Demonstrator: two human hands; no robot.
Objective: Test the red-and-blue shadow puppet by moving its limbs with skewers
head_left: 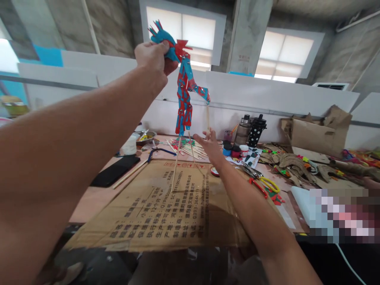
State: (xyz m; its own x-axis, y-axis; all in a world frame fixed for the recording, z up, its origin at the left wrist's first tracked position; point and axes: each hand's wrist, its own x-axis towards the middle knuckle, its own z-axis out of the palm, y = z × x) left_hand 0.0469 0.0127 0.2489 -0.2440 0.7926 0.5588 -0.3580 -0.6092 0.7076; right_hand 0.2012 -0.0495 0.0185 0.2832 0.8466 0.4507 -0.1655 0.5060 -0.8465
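Observation:
My left hand (156, 57) is raised and closed on the blue-and-red head of a jointed paper puppet (184, 85). Metal fasteners join its limb pieces, and its strips dangle above the cardboard. From the puppet's bent arm on the right, a thin wooden stick (208, 114) runs down to my right hand (212, 146). The fingers there close around the stick's lower end, while the thumb points left. Two more sticks hang from the lower limbs, one of them a long stick (176, 166) reaching down over the flat cardboard sheet (142, 213).
Left of the cardboard lie a black phone (115, 171) and a blue-tipped stick (130, 174). Behind are a metal bowl (148, 136), loose sticks, paint jars (236, 151) and two bottles (249, 130). At right are scissors (268, 184) and cardboard pieces (299, 164).

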